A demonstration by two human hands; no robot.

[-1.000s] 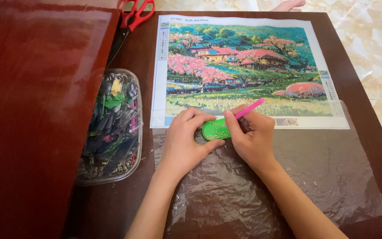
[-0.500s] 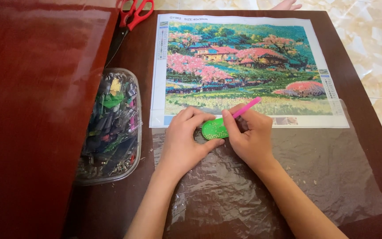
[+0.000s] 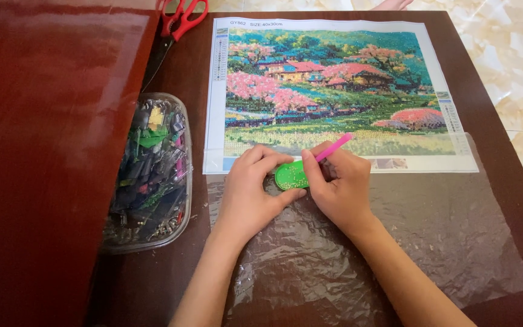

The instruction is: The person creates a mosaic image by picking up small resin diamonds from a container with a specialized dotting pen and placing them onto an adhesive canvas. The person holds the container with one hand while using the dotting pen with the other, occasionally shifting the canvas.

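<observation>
Head view, looking down on a dark brown table.

Left hand: rests palm-down on the crinkled clear plastic film that covers the near part of the table. Its grip is closed lightly on the small green tray, fingers curled over the tray's far side, thumb against its near edge. The tray lies flat just below the lower edge of the canvas and carries a scatter of tiny pale beads.

Right hand: just right of the tray, touching it. Grip closed on a pink pen tool, held between thumb and forefinger like a pencil. The pen's upper end slants up and to the right over the canvas's bottom strip; its tip is hidden behind the fingers, near the tray.

Diamond painting canvas: flat, centre-far on the table, a landscape of pink trees, red-roofed houses and green fields. White border all round. Its lower edge is overlapped by the film.

Left of the hands: clear plastic container packed with small bags of coloured beads. Beyond it, red-handled scissors at the far table edge. A glossy reddish-brown board fills the left side. Pale tiled floor at right.
</observation>
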